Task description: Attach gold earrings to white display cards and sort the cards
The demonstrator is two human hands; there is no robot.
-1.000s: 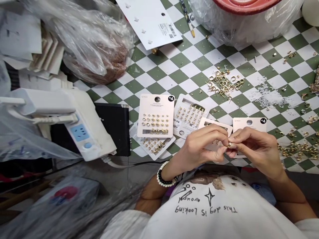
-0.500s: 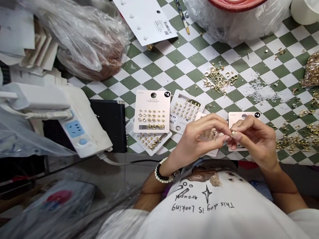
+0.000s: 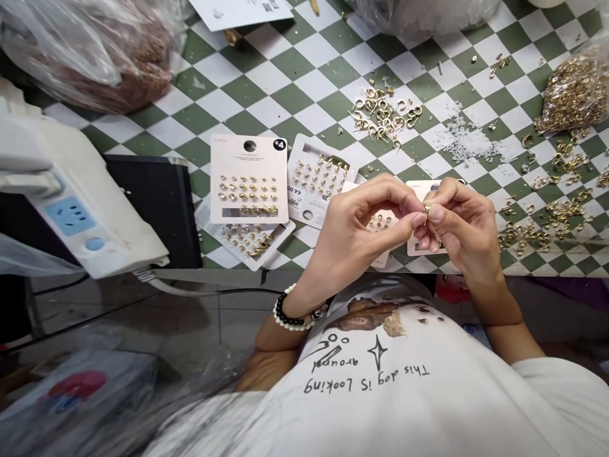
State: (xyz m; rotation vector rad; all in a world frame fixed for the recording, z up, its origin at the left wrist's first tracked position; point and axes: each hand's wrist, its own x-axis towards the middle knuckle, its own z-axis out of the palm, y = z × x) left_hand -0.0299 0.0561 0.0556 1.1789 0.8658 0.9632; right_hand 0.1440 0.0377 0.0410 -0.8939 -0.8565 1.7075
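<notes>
My left hand [image 3: 364, 228] and my right hand [image 3: 469, 231] meet fingertip to fingertip near the table's front edge. Between their pinched thumbs and forefingers is a small gold earring [image 3: 427, 208], partly covered. Below my right hand lies a pink earring card [image 3: 413, 246], mostly hidden. Another card [image 3: 380, 259] shows partly behind my left hand. Further left, a pink card [image 3: 248, 162] with rows of studs overlaps a card [image 3: 259, 259] beneath it. Beside it is a white card [image 3: 295, 190] with studs. Loose gold hoops [image 3: 380, 114] are piled beyond my hands.
White bits [image 3: 466, 143] and scattered gold pieces [image 3: 561, 216] lie to the right, near a bag of gold parts [image 3: 573, 92]. At left are a power strip [image 3: 109, 222], a black object [image 3: 157, 203] and a plastic bag of reddish-brown material [image 3: 128, 63].
The camera view has shifted, so the table items appear further left and higher. Both hands still pinch the small gold earring, with little change in their pose.
</notes>
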